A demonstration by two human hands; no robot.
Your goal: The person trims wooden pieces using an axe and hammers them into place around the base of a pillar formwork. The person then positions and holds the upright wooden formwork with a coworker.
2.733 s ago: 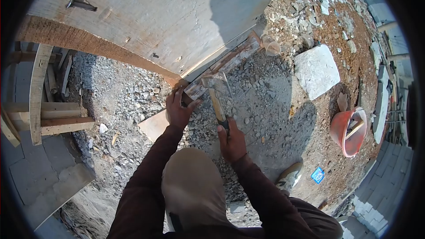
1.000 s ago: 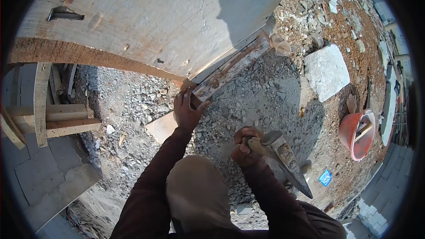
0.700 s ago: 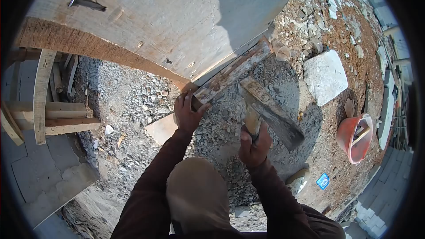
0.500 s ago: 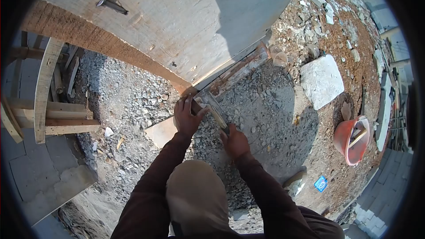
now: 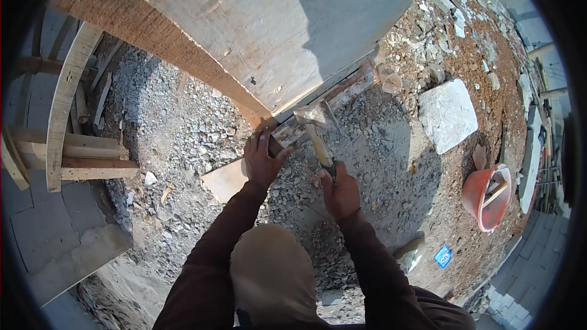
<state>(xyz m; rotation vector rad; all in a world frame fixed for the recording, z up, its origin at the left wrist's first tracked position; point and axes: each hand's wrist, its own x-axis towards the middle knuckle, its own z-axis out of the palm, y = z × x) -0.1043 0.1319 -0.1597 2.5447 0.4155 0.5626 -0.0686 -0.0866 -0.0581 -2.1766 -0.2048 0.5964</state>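
Head view: the right hand [image 5: 340, 190], just right of centre towards 4 o'clock, is clenched around the handle of a hammer [image 5: 320, 148], which points up towards 11 o'clock. The hammer's head overlaps the strip [image 5: 348, 90]; whether they touch I cannot tell. That strip lies near the middle, running from the left hand up towards 1 o'clock, along the foot of a big panel [image 5: 257, 43] that fills the 12 o'clock side. The left hand [image 5: 262, 162], just off centre towards 8 o'clock, grips the strip's near end, with fingers on one side and thumb on the other. A flat tile [image 5: 224, 181] lies beside the left wrist on the gravel [image 5: 183, 128]. Towards 3 o'clock sits a pale block [image 5: 447, 116], with a tipped red bucket [image 5: 474, 195] between 3 and 4; towards 4 lies a blue packet [image 5: 443, 256]. Timbers [image 5: 92, 172] stand at 9 o'clock.
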